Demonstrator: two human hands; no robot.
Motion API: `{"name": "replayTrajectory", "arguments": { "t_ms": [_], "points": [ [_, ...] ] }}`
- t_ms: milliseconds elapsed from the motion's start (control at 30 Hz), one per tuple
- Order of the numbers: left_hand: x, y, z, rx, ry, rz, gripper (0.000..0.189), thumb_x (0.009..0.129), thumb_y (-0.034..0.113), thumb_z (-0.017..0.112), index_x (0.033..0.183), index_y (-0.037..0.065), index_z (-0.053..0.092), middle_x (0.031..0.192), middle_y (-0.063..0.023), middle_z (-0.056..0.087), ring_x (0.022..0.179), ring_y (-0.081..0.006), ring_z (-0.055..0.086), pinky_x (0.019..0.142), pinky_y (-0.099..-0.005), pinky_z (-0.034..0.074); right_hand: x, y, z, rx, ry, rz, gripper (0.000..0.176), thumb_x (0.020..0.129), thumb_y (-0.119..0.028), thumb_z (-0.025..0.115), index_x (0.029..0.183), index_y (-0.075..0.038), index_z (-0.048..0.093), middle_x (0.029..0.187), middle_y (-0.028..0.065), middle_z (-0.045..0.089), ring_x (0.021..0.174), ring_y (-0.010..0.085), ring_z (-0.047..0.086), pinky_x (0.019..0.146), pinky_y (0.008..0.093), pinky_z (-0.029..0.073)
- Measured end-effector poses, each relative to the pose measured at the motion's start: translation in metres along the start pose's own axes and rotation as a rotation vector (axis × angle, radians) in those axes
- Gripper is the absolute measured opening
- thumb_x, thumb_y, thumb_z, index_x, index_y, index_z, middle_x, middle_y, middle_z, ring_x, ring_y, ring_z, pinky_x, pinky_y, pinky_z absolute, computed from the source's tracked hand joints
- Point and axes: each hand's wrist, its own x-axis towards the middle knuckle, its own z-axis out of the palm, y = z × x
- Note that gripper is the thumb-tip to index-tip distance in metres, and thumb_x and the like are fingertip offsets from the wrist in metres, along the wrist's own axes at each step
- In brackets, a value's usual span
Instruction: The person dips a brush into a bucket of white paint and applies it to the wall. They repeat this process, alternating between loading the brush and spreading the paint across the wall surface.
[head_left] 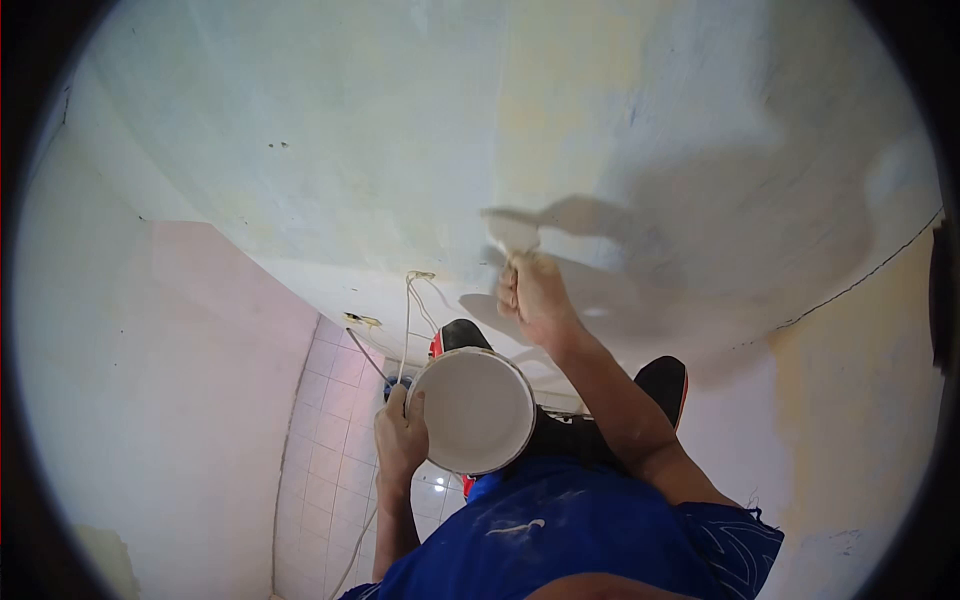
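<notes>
A round white bucket (473, 412) with a pale inside is held at its left rim by my left hand (401, 432), thumb over the edge. My right hand (536, 298) is raised against the wall (400, 130), its fingers closed round the handle of a putty knife (514, 233). The knife's pale, blurred blade is at the wall surface; the handle is mostly hidden in my fist. Shadows of the hand and tool fall on the wall to the right.
Loose cables (408, 320) come out of wall openings left of centre. Two dark shoes (661, 388) show below the wall, one partly behind the bucket. White floor tiles (328, 440) lie at the lower left. A crack (860, 280) runs along the right wall corner.
</notes>
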Motion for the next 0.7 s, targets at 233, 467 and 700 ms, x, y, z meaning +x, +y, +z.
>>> {"name": "replayTrajectory", "arguments": {
  "t_ms": [233,467,700],
  "points": [
    [0.003,-0.002,0.005,0.018,0.033,0.066,0.031,0.102,0.020,0.058,0.082,-0.002,0.048,0.071,-0.0316,0.054,0.065,-0.0519,0.053,0.058,-0.0517,0.041,-0.046,-0.036,0.026,-0.039,-0.102,-0.391,0.023,0.112,-0.021,0.037,0.094,-0.007,0.040,0.066,0.0001,0.046,0.042,0.0071,0.037,0.036,0.0267,0.032],
    [0.004,-0.002,0.007,0.040,0.034,0.081,0.031,0.102,0.019,0.058,0.082,-0.002,0.048,0.068,-0.0305,0.053,0.060,-0.0496,0.052,0.055,-0.0509,0.040,0.039,0.104,-0.072,-0.516,0.200,-0.357,0.019,0.109,-0.021,0.043,0.102,-0.004,0.038,0.066,0.0025,0.045,0.041,0.0101,0.040,0.035,0.0298,0.034],
    [0.006,-0.001,0.009,0.007,0.030,0.085,0.030,0.103,0.019,0.057,0.082,-0.002,0.050,0.066,-0.0296,0.055,0.058,-0.0490,0.053,0.054,-0.0505,0.041,0.024,0.066,-0.114,-0.162,0.215,0.036,0.008,0.101,-0.016,0.043,0.096,-0.010,0.043,0.064,0.0015,0.045,0.041,0.0105,0.037,0.037,0.0314,0.030]
  ]
}}
